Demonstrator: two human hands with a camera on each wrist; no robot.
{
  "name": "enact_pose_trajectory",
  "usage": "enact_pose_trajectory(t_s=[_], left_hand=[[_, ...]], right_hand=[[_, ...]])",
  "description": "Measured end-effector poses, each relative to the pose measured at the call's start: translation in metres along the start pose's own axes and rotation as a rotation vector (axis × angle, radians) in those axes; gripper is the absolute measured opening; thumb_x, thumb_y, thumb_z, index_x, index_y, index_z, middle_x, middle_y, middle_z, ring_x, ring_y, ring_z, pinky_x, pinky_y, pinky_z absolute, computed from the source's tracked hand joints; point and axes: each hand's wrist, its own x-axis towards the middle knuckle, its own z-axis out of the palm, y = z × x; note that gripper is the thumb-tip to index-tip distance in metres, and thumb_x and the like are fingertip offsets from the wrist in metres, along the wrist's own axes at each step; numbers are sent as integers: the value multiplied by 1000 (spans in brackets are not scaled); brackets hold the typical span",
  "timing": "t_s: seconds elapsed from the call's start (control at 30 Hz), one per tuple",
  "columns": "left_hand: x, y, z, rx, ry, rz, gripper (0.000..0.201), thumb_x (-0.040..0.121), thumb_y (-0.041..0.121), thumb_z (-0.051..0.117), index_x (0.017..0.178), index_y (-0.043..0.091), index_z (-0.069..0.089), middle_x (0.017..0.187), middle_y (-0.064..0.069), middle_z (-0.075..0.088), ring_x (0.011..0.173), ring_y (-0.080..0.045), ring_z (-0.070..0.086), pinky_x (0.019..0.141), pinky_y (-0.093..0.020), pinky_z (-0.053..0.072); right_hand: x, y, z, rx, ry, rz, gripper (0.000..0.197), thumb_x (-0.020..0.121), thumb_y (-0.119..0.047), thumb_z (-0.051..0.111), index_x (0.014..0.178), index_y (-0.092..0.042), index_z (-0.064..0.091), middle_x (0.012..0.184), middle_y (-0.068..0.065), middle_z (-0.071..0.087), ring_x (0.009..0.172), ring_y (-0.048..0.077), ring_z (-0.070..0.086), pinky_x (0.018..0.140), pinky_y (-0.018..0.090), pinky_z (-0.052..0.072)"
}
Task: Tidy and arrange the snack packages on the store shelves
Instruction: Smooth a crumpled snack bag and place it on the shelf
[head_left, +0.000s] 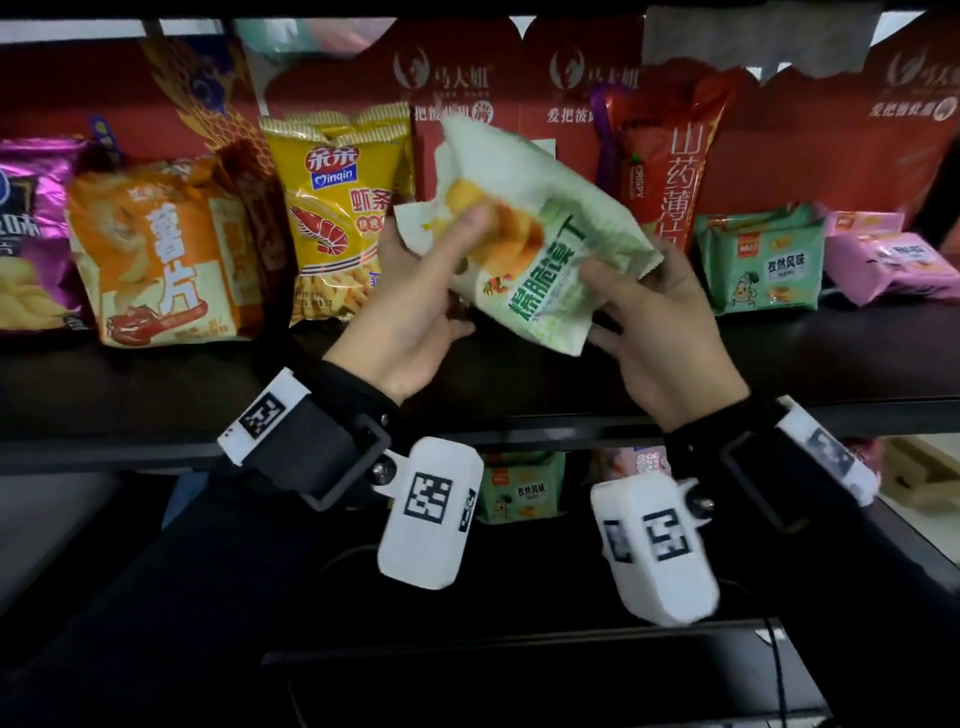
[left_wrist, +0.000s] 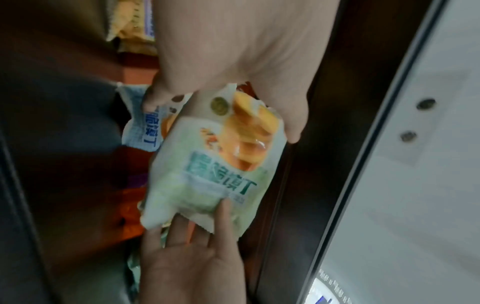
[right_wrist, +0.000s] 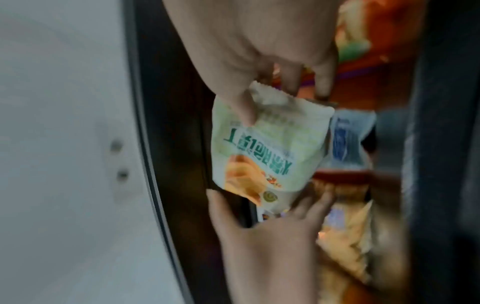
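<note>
Dark shelf (head_left: 779, 364) lined with snacks; both hands grip green-white packet (head_left: 524, 234).

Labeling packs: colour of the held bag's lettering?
Green lettering on the pale green-white bag; clearest in head view.

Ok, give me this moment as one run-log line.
phase: placing | item: green-white snack bag, tilted, off shelf | left hand: holding its end | right hand: holding other end | gap: beside yellow shrimp-stick bag

— We see a pale green-and-white bag (head_left: 540, 228) with dark green lettering and golden chips printed on it.
— We see yellow (head_left: 337, 208), orange (head_left: 161, 254) and purple (head_left: 31, 228) bags beside it.
</note>
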Motion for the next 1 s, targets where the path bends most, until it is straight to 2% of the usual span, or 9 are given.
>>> enact_pose_trajectory(t_s=[0.1, 0.17, 0.33, 0.43, 0.57, 0.7, 0.77, 0.9, 1.0], left_hand=[[0, -2, 6, 2, 33, 80, 75, 85, 7, 68, 145, 19, 25, 133, -7, 59, 116, -25, 61, 95, -57, 49], [2, -6, 6, 1, 39, 94, 70, 87, 1, 66, 146, 12, 29, 132, -11, 60, 116, -26, 62, 97, -52, 50], [-1, -22, 12, 171, -37, 87, 51, 88, 18, 67, 135, 10, 47, 124, -4, 65, 112, -16, 64, 97, -36, 51], [-2, -30, 10, 517, -44, 151, 48, 90, 45, 58, 130, 20, 51, 113, 13, 66, 102, 3, 62, 85, -19, 47], [1, -44, -7, 894, -85, 198, 28, 92, 33, 61, 115, 17, 63, 109, 5, 65, 103, -6, 59, 89, -15, 39], [3, -51, -15, 1067, -144, 185, 16, 95, 28, 57, 100, 20, 71, 109, 8, 69, 109, -9, 59, 93, -20, 39], [4, -52, -15, 1111, -161, 168, 18, 95, 31, 55, 98, 24, 72, 107, 12, 68, 109, -9, 58, 89, -22, 38], [5, -53, -17, 1104, -163, 168, 17, 95, 32, 56, 94, 28, 73, 103, 15, 67, 107, -8, 58, 84, -20, 34], [6, -54, -18, 1102, -174, 170, 17, 94, 32, 56, 94, 30, 73, 107, 14, 68, 110, -9, 57, 85, -21, 35]], right_hand=[[0, -1, -5, 90, -74, 278, 41, 92, -13, 60, 131, -15, 49, 116, 4, 69, 101, 20, 69, 82, 40, 58], [-1, -1, -9, -105, -68, 184, 51, 87, -17, 67, 132, -22, 45, 117, -1, 66, 99, 15, 69, 81, 35, 58], [-7, -6, -19, -323, -170, -45, 40, 89, -17, 64, 127, -26, 53, 112, -4, 69, 99, 10, 68, 74, 22, 55], [-11, -10, -39, -366, -39, -186, 47, 88, -16, 64, 133, -22, 50, 122, 1, 64, 109, 16, 64, 86, 30, 54], [-19, -26, -87, -504, 373, -302, 48, 82, -25, 58, 129, -21, 54, 120, 4, 65, 107, 17, 62, 98, 40, 49], [-15, -35, -122, -808, 512, -61, 40, 90, -19, 46, 129, -10, 51, 124, 17, 59, 114, 33, 55, 99, 44, 43], [-16, -34, -119, -1097, 572, -76, 44, 90, -20, 50, 132, -9, 48, 135, 23, 48, 125, 38, 45, 100, 44, 37], [-25, -28, -90, -1627, 388, -214, 42, 89, -32, 56, 131, -31, 54, 154, 4, 29, 145, 31, 9, 107, 66, 11], [-25, -22, -90, -1754, 286, -75, 39, 91, -35, 51, 130, -34, 53, 147, -6, 40, 140, 24, 23, 107, 62, 16]])
